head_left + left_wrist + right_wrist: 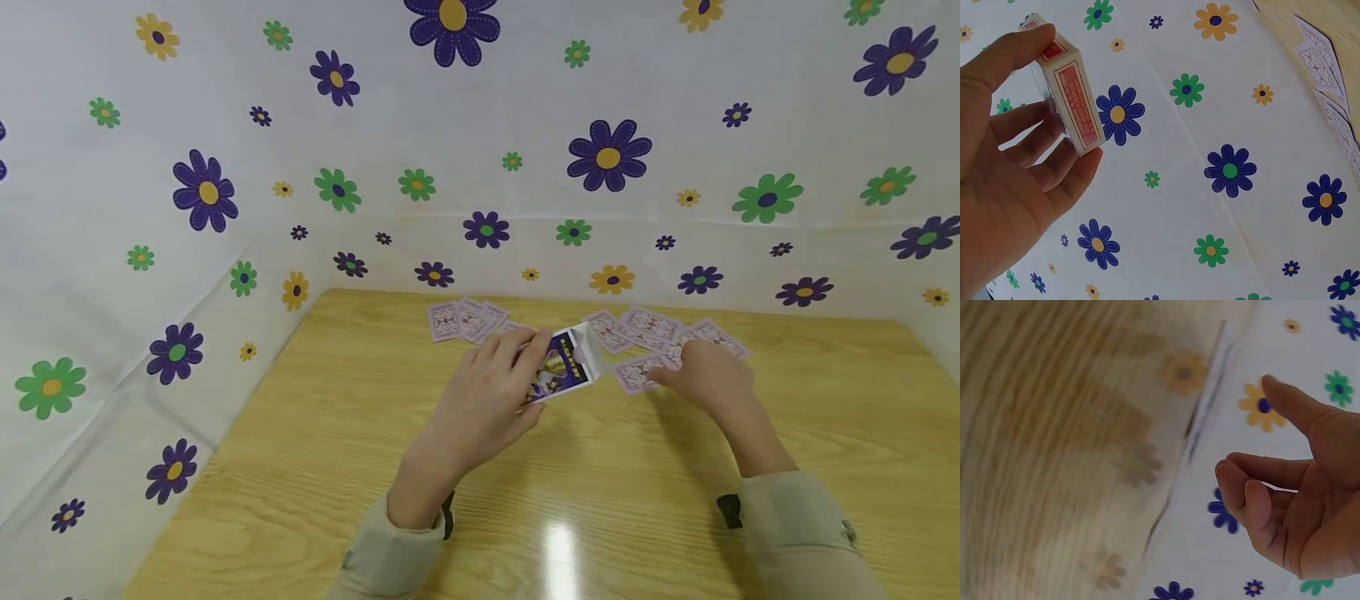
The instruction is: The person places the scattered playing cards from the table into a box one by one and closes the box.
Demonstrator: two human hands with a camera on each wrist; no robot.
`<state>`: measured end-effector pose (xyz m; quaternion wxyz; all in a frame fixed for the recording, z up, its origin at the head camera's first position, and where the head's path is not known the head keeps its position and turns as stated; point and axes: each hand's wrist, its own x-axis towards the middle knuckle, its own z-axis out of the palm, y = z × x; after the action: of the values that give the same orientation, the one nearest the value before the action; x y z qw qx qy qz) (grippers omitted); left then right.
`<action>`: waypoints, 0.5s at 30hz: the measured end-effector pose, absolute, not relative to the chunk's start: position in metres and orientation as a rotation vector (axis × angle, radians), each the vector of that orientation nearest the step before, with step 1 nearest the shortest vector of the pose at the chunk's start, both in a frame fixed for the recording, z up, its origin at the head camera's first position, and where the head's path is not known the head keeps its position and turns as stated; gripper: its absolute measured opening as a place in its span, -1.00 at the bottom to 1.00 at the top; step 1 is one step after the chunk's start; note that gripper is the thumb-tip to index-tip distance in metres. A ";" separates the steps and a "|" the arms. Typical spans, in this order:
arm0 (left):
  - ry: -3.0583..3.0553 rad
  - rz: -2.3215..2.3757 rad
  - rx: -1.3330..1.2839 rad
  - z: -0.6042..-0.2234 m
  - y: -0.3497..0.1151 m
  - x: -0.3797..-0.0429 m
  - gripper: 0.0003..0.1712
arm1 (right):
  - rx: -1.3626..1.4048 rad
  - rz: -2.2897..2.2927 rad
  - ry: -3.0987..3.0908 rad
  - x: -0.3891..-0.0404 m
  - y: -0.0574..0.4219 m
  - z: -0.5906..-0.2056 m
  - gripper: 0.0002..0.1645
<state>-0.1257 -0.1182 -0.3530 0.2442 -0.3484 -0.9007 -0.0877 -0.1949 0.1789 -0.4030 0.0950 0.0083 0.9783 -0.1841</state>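
In the head view my left hand [483, 392] holds a playing-card box [561, 367] with a dark blue printed face and a white end flap standing out to the right. The left wrist view shows the thumb on one edge of the box [1072, 103] and the fingertips round the other, with a red printed panel between. My right hand [708, 379] is over playing cards [652, 327] with pinkish backs, spread loosely on the table. Its fingers are loosely bent and the thumb is apart; the right wrist view shows nothing in this hand [1310, 494].
More face-down cards [461, 321] lie fanned at the back of the wooden table [300, 433], left of the box. A white cloth [480, 150] with printed flowers rises behind the table and along its left side.
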 end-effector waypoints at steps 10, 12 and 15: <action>-2.467 -0.243 -0.951 -0.351 -0.118 -0.126 -0.20 | 0.028 -0.616 2.816 -0.217 0.180 -0.423 -0.36; -2.468 -0.250 -0.946 -0.351 -0.120 -0.125 -0.19 | 0.007 -0.677 2.803 -0.217 0.181 -0.425 -0.31; -2.473 -0.249 -0.938 -0.351 -0.122 -0.125 -0.18 | 0.000 -0.763 2.764 -0.216 0.183 -0.426 -0.27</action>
<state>-0.1255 -0.1216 -0.3510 0.2403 -0.3428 -0.9036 -0.0909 -0.2165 0.1831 -0.4260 0.1365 -0.0001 0.9550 -0.2635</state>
